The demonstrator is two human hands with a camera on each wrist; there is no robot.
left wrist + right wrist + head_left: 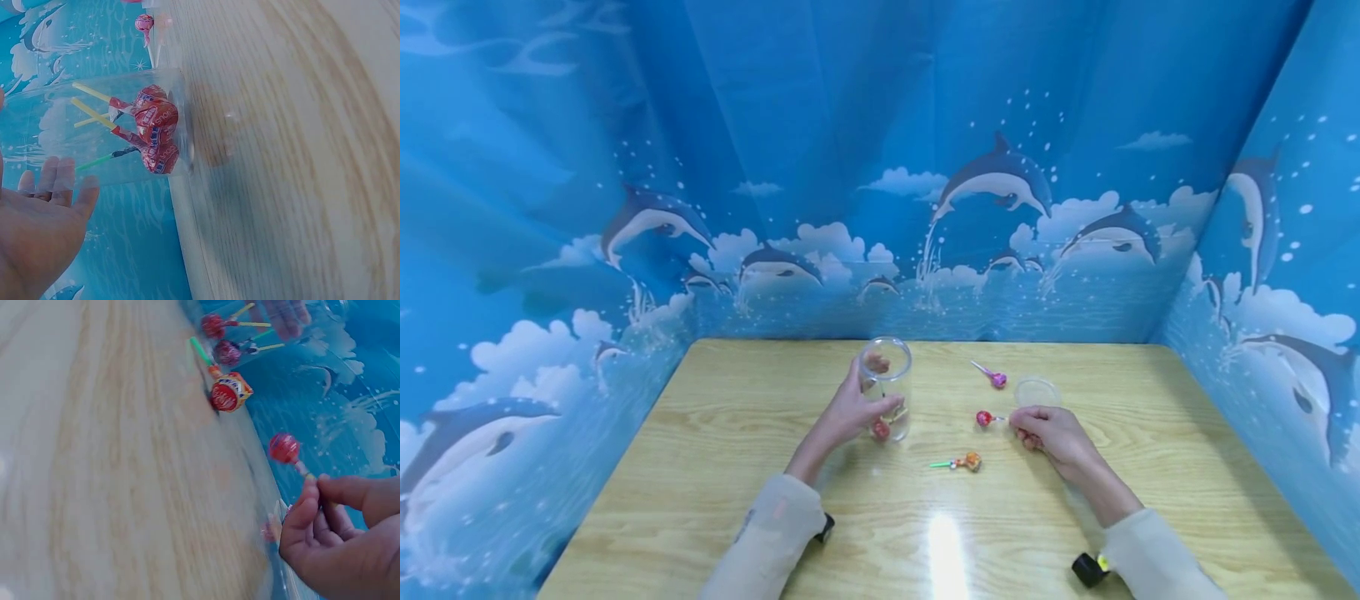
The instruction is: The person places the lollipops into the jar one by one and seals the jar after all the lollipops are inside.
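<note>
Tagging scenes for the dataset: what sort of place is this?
Likely a makeshift recording booth: dolphin-print curtains hang around three sides of a wood-grain table, and black wrist devices are in view.

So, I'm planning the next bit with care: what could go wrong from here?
The red lollipop is pinched by its stick in the right grip, so it might swivel or slip. The clear jar, its top open, could tip if the left grip loosens, perhaps spilling the lollipops inside. The orange lollipop lies loose between the grips, so a careless brush might roll it away.
</note>
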